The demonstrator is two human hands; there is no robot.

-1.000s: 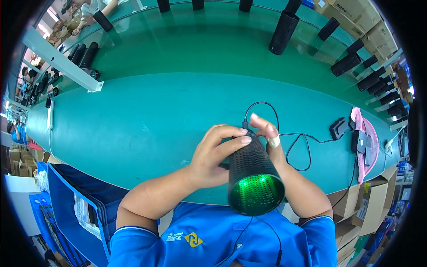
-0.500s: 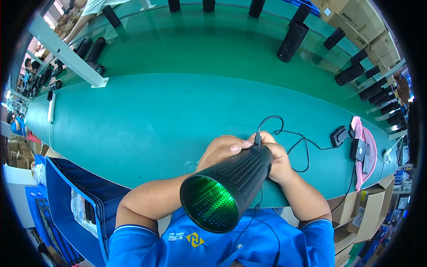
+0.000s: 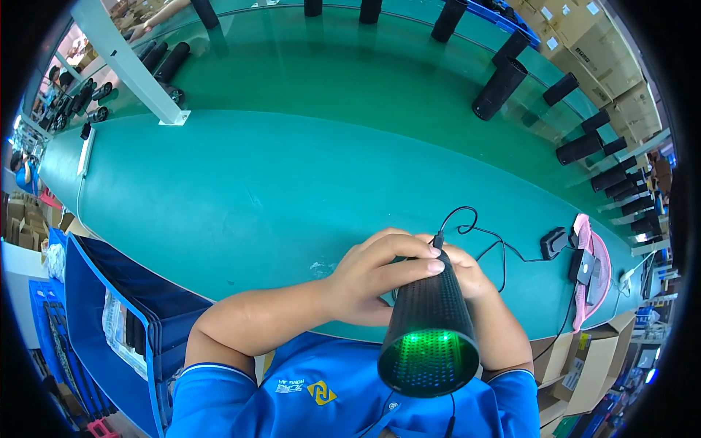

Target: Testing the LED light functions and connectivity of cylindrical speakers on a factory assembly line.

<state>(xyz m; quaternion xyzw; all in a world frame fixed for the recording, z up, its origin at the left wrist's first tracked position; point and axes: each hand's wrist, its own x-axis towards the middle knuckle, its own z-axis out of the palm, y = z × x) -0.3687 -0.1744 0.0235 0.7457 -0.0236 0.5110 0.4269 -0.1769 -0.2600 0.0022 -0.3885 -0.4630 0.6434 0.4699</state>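
Note:
A black perforated tube is held over the near side of the green table, its open end tipped toward me. Green light glows inside it, with small blue specks. My left hand is closed on the tube's far part, two fingers pressing its upper surface. On the other side my right hand wraps the far end, its fingers partly hidden by the tube and the left hand. A black cable plug stands at that far end, beside the left fingertips. Whether it is fully seated I cannot tell.
The plug's thin cable loops right toward a dark angular block and a black adapter beside a pink-rimmed object. Black tubes, including one upright, line the far surface. A white post rises left; a blue bin sits below.
The tube's open end has swung right, and its far end has shifted slightly right. My left hand has moved further over the tube, with two fingers now on top. The whole view has also shifted.

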